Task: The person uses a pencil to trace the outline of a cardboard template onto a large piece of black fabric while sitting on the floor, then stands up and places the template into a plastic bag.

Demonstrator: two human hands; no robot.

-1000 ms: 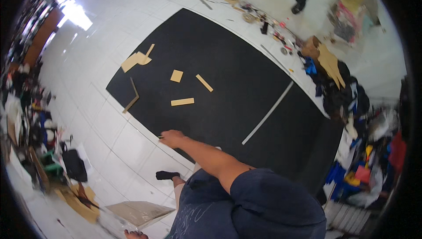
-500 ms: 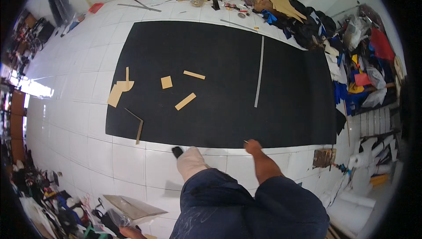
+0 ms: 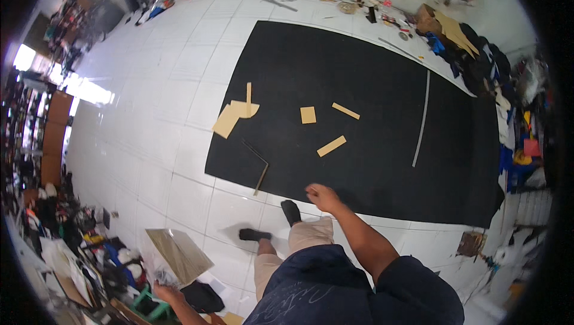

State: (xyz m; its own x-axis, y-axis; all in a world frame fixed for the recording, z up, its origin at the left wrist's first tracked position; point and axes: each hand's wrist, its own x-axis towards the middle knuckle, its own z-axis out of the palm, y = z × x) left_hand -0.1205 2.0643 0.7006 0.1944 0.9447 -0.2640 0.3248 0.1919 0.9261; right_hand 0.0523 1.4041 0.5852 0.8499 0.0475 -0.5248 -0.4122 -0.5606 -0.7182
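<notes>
My left hand, low at the left, is closed on the gathered end of a clear plastic bag with flat tan sheets inside. Over the near edge of a wide black sheet on the floor is my right hand, its fingers pinched together. Whatever it may hold is too small to name. Tan card pieces lie on the sheet: a square, two strips, and an overlapping group at its left edge. A metal L-shaped square rests near my feet. Farther right lies a long straight ruler.
Piled cloth and bags line the right side. Small tools and a tape roll sit along the far wall. Clutter and a green stool stand at lower left. A wooden block lies on the white tiles at right.
The view has swung left, so the black sheet appears farther right. My right hand has moved left along its near edge. My left hand and the plastic bag are raised farther into view.
</notes>
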